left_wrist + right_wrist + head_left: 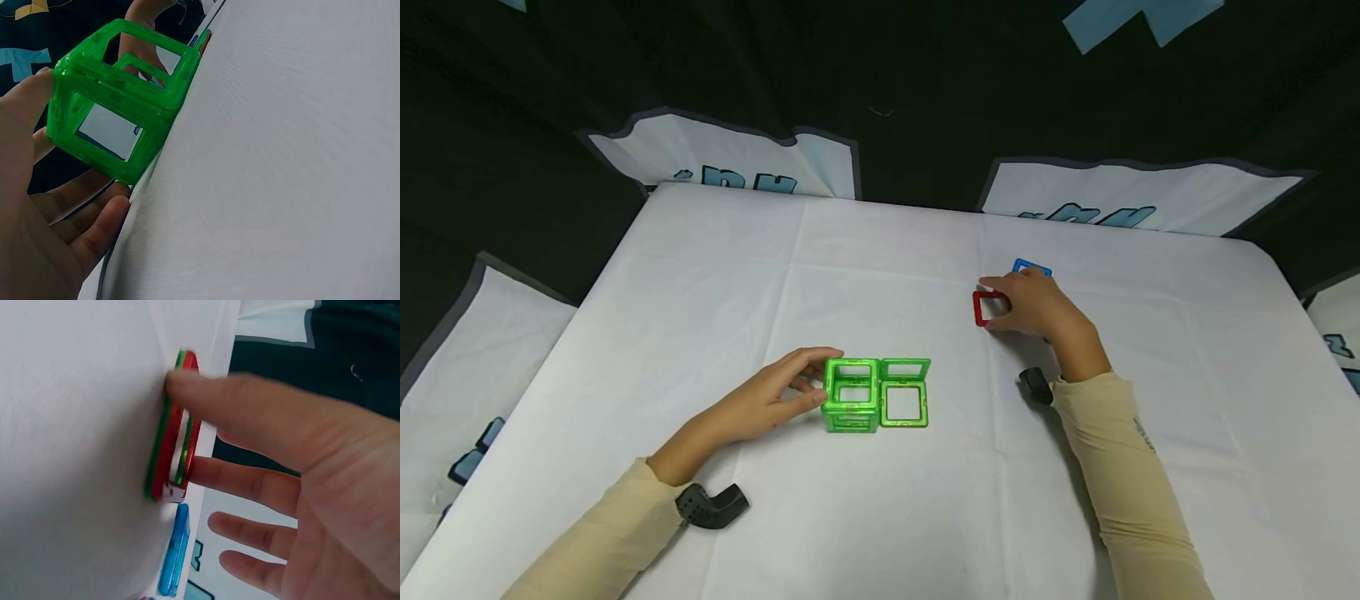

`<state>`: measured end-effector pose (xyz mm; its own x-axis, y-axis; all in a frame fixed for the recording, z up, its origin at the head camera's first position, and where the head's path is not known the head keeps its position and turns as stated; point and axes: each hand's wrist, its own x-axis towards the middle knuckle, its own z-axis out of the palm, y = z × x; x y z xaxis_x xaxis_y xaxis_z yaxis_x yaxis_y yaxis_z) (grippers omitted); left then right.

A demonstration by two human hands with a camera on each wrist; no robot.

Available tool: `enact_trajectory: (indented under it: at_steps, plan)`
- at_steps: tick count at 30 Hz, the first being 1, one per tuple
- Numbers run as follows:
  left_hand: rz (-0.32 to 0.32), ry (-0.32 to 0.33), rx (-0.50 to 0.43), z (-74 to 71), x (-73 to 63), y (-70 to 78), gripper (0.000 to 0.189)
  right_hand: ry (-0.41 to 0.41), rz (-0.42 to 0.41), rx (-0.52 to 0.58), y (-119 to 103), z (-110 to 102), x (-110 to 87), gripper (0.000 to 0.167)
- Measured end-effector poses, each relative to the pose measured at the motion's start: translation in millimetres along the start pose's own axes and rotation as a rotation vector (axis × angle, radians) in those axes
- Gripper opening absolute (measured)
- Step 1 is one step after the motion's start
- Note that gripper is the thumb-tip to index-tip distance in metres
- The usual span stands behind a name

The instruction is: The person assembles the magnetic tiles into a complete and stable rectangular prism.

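A cube of green magnetic tiles [852, 407] stands near the middle of the white table. Two more green tiles join its right side: a flat one [904, 422] and, behind it, one that looks raised [905, 362]. My left hand [786, 387] holds the cube's left side between thumb and fingers. Farther back on the right, my right hand [1033, 302] pinches a red magnetic tile [977, 310]. In the right wrist view, red and green edges [174, 437] show layered together between thumb and index finger. Just behind that hand lies a blue tile [1032, 265], partly covered.
A white cloth [880, 517] covers the table. Behind its far edge hangs a dark curtain [917, 108] with white and blue patches. A black wrist device [711, 507] sits by the left cuff, another [1036, 386] by the right.
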<state>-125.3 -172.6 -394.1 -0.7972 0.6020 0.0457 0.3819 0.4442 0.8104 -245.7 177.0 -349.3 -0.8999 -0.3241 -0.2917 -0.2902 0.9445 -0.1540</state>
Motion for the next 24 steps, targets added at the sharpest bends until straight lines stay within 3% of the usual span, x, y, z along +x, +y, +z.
enact_trajectory:
  at_steps: [4, 7, 12, 15, 24]
  plan:
    - [0.000, -0.003, -0.003, 0.4, -0.9, -0.2, 0.047, 0.007, -0.035, 0.012, -16.2, -5.7, -8.8, 0.064]
    - [0.002, 0.000, -0.001, 0.1, -0.7, 1.2, 0.047, -0.056, -0.031, 0.026, -28.6, -8.5, -15.6, 0.072]
    - [0.001, 0.003, -0.001, -0.2, -0.3, 2.3, 0.048, -0.176, 0.045, 0.033, -36.9, -4.2, -19.1, 0.089]
    - [-0.004, 0.001, -0.002, 0.1, -0.5, 2.1, 0.048, -0.179, 0.060, 0.016, -37.1, 0.5, -16.5, 0.087]
    - [0.002, 0.007, -0.001, 0.3, -0.3, 2.7, 0.047, -0.140, -0.003, -0.017, -40.6, 2.3, -14.3, 0.072]
